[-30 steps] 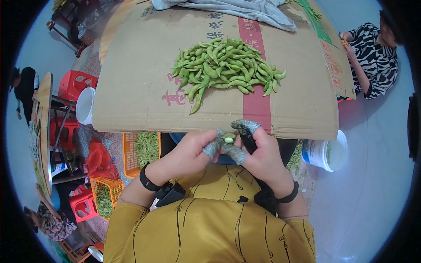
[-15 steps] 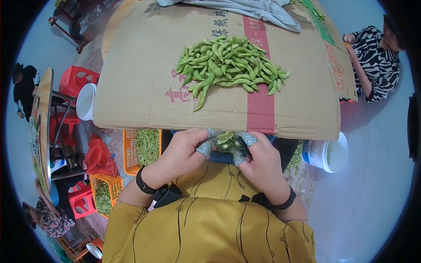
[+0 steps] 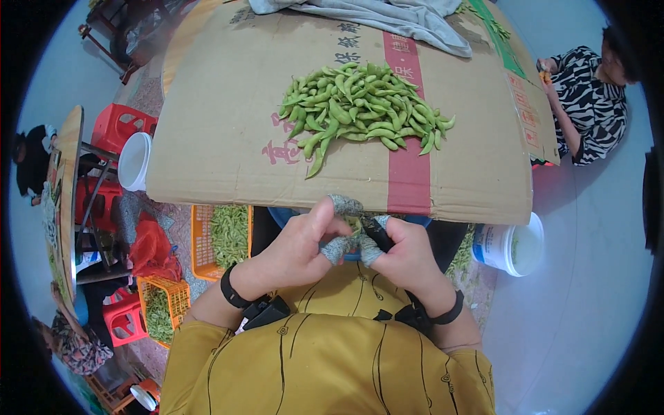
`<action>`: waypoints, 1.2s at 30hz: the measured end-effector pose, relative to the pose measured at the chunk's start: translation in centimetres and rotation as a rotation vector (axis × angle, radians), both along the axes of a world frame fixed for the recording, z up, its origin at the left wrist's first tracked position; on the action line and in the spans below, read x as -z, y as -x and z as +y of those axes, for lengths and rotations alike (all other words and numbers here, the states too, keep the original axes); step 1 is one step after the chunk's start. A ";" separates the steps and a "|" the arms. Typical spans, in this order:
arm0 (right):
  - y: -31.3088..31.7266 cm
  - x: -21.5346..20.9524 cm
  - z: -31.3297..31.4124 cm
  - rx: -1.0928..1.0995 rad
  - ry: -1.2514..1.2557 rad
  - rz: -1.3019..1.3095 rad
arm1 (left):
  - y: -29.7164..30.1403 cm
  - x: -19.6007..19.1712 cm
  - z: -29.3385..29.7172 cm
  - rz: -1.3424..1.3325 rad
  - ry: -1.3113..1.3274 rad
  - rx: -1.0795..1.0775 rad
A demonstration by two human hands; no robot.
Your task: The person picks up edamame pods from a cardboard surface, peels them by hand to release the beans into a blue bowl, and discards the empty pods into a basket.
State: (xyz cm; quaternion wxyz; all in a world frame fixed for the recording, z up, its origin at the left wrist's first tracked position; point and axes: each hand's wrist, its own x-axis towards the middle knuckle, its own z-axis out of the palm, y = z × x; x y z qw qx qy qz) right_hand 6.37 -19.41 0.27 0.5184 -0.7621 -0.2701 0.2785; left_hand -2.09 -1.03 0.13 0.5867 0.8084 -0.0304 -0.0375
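My left hand and my right hand meet just below the near edge of a flattened cardboard sheet. Grey fabric covers several fingertips. Both hands pinch one green bean pod, mostly hidden between the fingers. A heap of green bean pods lies on the cardboard further away. A blue basin peeks out under my hands.
An orange crate of pods sits at lower left, another orange crate beyond it. White buckets stand at left and right. Grey cloth lies at the cardboard's far end. A person in a striped top sits at right. Red stools crowd the left.
My hands have stayed together under the cardboard's edge, working the pod between the fingertips; the pale bean seen a second ago is no longer visible. The view shifted slightly.
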 end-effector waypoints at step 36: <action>-3.1 -1.9 0.1 -0.053 -0.107 -0.555 | -2.1 -1.1 0.5 -0.307 -0.252 -0.216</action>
